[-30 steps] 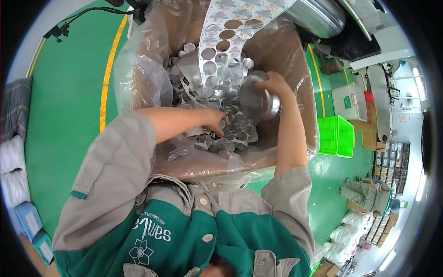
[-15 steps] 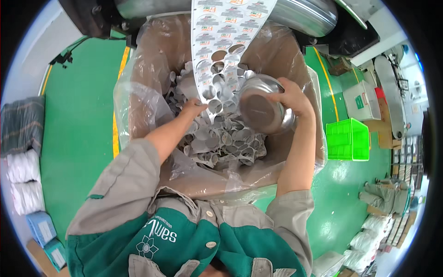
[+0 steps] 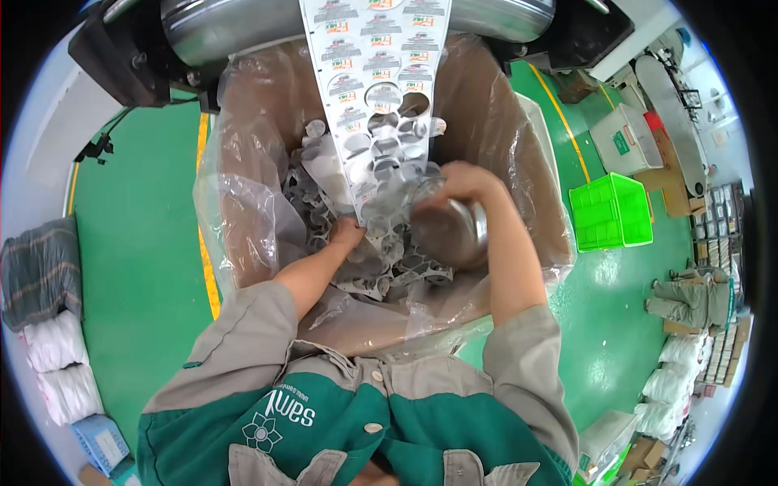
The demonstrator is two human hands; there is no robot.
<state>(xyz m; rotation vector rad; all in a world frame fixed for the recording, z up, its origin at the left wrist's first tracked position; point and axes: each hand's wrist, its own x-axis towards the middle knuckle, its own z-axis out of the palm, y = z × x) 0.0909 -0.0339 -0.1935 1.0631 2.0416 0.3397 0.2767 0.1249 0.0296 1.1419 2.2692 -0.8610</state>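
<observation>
A printed foil web with rows of round lids hangs down from above into a large plastic-lined carton. Round holes are punched through its lower part. My left hand is closed on the lower left edge of this web. With my right hand I grip the rim of a shiny metal bowl, tilted beside the web's right edge; motion smears the bowl. Beneath both hands lies a heap of punched foil scrap. The bowl's inside is hidden from me.
A metal roller crosses above the carton between dark machine brackets. To the right stand a bright green crate and a white bin. White sacks are stacked at the left. Another person is at the far right.
My left hand has moved down, drawing the web's lower end nearer to me. The bowl and my right hand have shifted slightly down and left. The whole view has also shifted a little.
</observation>
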